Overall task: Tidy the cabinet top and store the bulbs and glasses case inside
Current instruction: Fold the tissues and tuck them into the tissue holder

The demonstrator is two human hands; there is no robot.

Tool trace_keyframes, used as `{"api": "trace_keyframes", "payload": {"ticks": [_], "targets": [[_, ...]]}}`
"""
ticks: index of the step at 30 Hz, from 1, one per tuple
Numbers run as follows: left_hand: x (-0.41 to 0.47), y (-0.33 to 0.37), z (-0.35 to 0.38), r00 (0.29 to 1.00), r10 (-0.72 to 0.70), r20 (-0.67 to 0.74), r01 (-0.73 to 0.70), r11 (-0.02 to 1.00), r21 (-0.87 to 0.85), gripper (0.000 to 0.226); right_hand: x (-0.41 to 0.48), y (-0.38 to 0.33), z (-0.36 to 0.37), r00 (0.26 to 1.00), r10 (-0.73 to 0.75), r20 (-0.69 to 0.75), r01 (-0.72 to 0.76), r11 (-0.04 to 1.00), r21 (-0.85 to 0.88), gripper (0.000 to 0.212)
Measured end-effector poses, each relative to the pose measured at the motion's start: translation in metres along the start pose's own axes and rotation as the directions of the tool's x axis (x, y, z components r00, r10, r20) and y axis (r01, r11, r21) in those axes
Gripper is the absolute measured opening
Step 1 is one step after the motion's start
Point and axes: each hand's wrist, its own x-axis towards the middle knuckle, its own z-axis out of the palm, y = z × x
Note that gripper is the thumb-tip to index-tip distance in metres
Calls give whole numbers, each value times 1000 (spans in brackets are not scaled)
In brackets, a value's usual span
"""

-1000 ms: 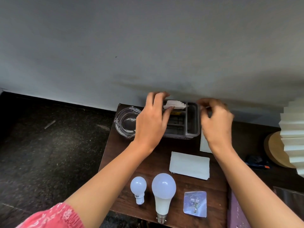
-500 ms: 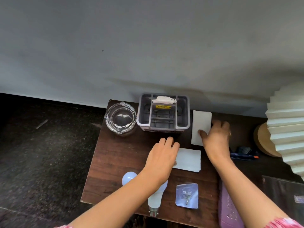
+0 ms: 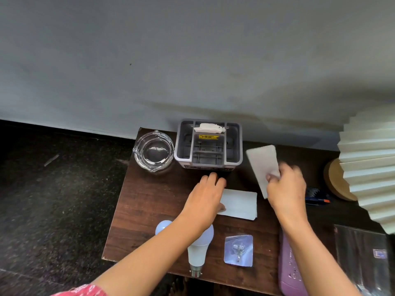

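Bulbs [image 3: 199,248] under left forearm, near hands [image 3: 205,197].

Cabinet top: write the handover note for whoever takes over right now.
Left hand: flat on the folded paper, not gripping.
Right hand: pinching a second white paper, lifted and tilted.
Large bulb and small bulb lie at the front edge; purple case at front right.
Done: grey organiser stands by the glass dish at the back.
Left: papers, hook pack, storing bulbs and case.

Worktop [image 3: 149,210]: dark wood grain, matt. Ashtray [image 3: 153,151]: clear glossy glass. Organiser [image 3: 208,144]: grey matt plastic. Large bulb [image 3: 199,246]: smooth white plastic, metal cap.
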Motion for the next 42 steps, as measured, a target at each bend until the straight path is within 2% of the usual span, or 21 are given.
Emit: {"api": "trace_keyframes", "payload": {"ticks": [2, 5, 7, 9, 13, 19, 22, 25, 29, 33, 36, 39, 42], "targets": [[-2, -2, 0, 1000, -14, -8, 13, 997, -74, 50, -10, 9, -5, 997, -3, 71, 2, 1000, 4, 27], [-3, -6, 2, 1000, -9, -23, 6, 993, -116, 45, -23, 15, -6, 948, -10, 319, 5, 1000, 16, 24], [-4, -9, 5, 999, 13, -46, -17, 994, -105, 42, -29, 12, -3, 898, -73, 433, 96, 995, -33, 24], [-3, -12, 7, 998, 24, -60, -30, 994, -104, 43, -30, 7, 3, 871, -160, 465, 225, 970, -87, 24], [-4, -17, 2, 997, 28, -75, -38, 991, -132, 46, -24, 1, 16, 840, -277, 467, 430, 865, -259, 24], [-14, -19, 0, 986, -57, -159, 29, 985, -170, 45, -15, 0, 28, 802, -356, 480, 531, 792, -300, 26], [-16, -16, 4, 978, -112, -178, 82, 983, -167, 19, -12, -1, 34, 795, -362, 487, 543, 783, -304, 28], [-16, -11, 4, 981, -154, -120, 130, 974, -186, 30, -11, 1, 39, 799, -356, 485, 540, 779, -318, 29], [-16, -7, 6, 987, -143, -66, 131, 978, -164, 39, -14, 7, 46, 820, -336, 463, 510, 796, -325, 28], [-12, -6, 8, 989, -131, -64, 121, 984, -132, 35, -20, 12, 53, 845, -308, 438, 480, 799, -363, 31], [-10, -8, 2, 993, -104, -62, 94, 985, -144, 22, -22, 12, 48, 858, -318, 404, 469, 805, -363, 35], [-13, -8, -7, 995, -32, -95, 10, 976, -216, 16, -21, 12, 38, 852, -375, 365, 480, 838, -261, 32], [-18, -6, -13, 992, -3, -128, -39, 944, -328, 16, -20, 9, 30, 855, -411, 316, 491, 839, -236, 19]]}}
